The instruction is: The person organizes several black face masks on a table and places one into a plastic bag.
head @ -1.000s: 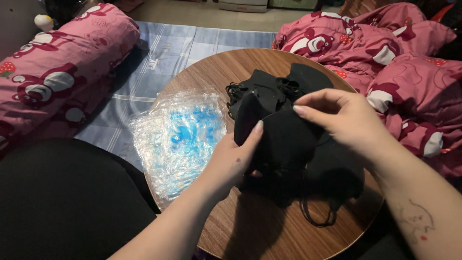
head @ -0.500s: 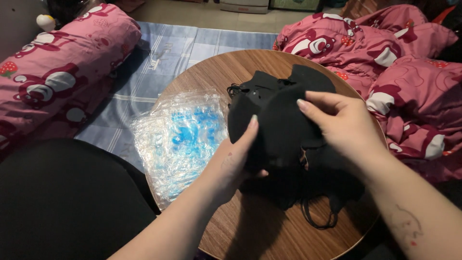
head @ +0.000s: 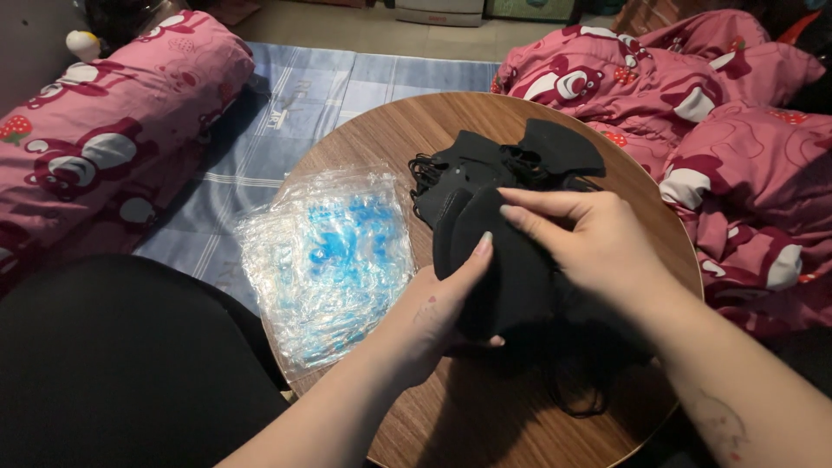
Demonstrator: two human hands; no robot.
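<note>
Over a round wooden table (head: 390,130), both my hands grip one black face mask (head: 507,269). My left hand (head: 438,316) holds its lower left edge, thumb up along the fabric. My right hand (head: 589,243) pinches it from the right, fingers across the top. Behind the held mask lies a pile of more black masks (head: 511,160) with thin ear loops. A stack of clear plastic bags with blue print (head: 334,256) rests on the table's left side, partly over the edge.
Pink patterned bedding (head: 737,147) is bunched at the right and a matching pink bolster (head: 104,147) lies at the left. A blue checked mat (head: 303,87) covers the floor beyond the table. My dark-clothed leg (head: 104,364) fills the lower left.
The held mask has shifted slightly up and left between my hands, and my right fingers have slid further across its top.
</note>
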